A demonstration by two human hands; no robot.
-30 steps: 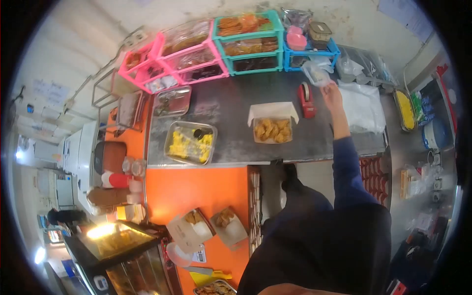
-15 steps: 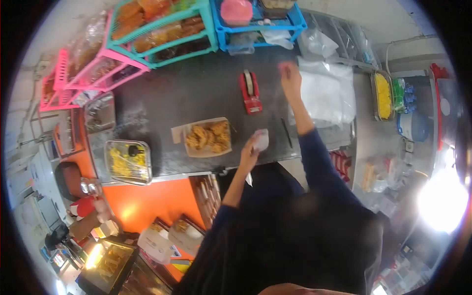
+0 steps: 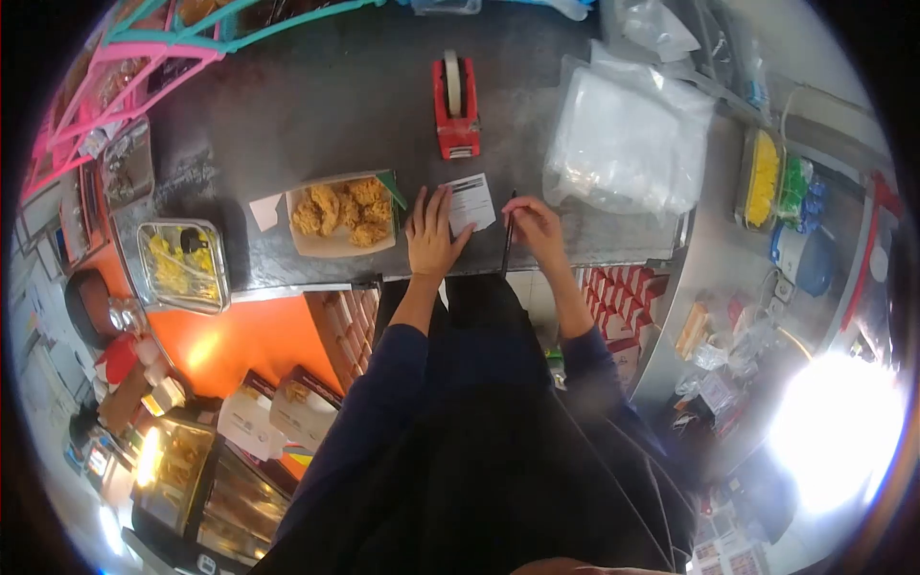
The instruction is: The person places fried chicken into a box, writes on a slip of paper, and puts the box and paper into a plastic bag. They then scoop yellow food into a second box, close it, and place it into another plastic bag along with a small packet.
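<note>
A small printed receipt (image 3: 472, 202) lies on the dark counter. My left hand (image 3: 431, 235) rests flat beside it with fingers spread, the thumb and fingertips at its left edge. My right hand (image 3: 539, 233) is closed, thumb and forefinger pinched at a thin black pen (image 3: 506, 251) near the counter's front edge. Left of my left hand sits an open cardboard box (image 3: 331, 251) with several pieces of fried chicken (image 3: 368, 213) in it. Beyond the receipt stands a red tape dispenser (image 3: 456, 105) with a roll of tape.
A stack of clear plastic bags (image 3: 623, 139) lies at the right. On the left is a metal tray (image 3: 226, 287) with yellow food and a black-handled utensil. Pink and teal racks (image 3: 144, 53) stand at the back left. Folded red boxes (image 3: 613, 297) sit below the counter.
The receipt went from my left hand onto the counter, where that hand now lies flat. My right hand came back from near the plastic bags to the pen. The view tilted down.
</note>
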